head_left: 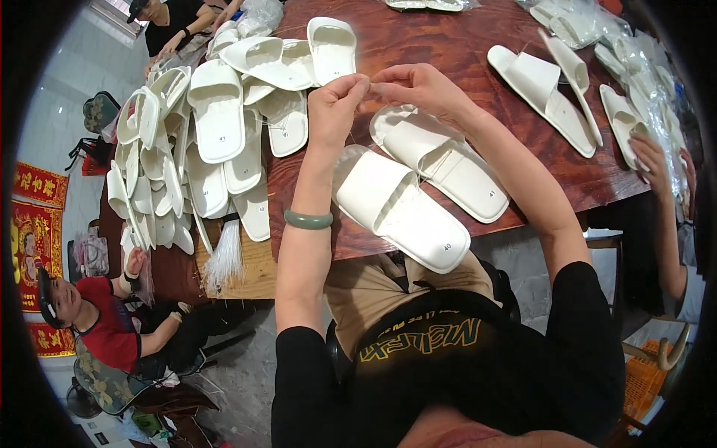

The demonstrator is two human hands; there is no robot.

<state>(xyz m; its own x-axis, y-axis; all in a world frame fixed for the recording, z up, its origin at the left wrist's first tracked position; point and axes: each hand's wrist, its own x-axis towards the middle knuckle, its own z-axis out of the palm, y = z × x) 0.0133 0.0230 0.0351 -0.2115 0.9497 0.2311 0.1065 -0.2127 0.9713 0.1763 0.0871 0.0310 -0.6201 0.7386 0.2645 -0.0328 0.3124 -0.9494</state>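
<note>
- In the head view, at 12 o'clock, the left hand [334, 112] is closed at thumb and forefinger; the right hand [429, 91] is set fingertip to fingertip with it, its other fingers loosely curved. A fine pale thread [352, 136] is apparently pinched between both, though its ends cannot be made out.
- The left slipper [407, 213] is laid near the centre, its heel projected past the near edge of the table [418, 37]; the right slipper [446, 163] is placed beside it, toward 2 o'clock. Neither is gripped.
- For good work, the thread should be held close to its tip, kept lightly tensioned and prevented from being snagged under a strap. The wrists should be kept steady above the slippers, and the overhanging heel is best left unbumped.
- The table is surfaced in glossy red-brown wood grain. A heap of slippers [213, 123] is piled at 10 o'clock, and a bundle of white strands [226, 257] is hung between 8 and 9 o'clock. Farther out at 2 o'clock, a pair of slippers [545, 89] is leaned together.
- Around the room, a co-worker in red [112, 321] is seated at 8 o'clock, and another co-worker's hand [651, 158] is seen near 3 o'clock. Red wall hangings [37, 254] are mounted at 9 o'clock; an orange crate [646, 381] is stood at 4 o'clock, and a grey floor [250, 377] is shown at 7 o'clock.
</note>
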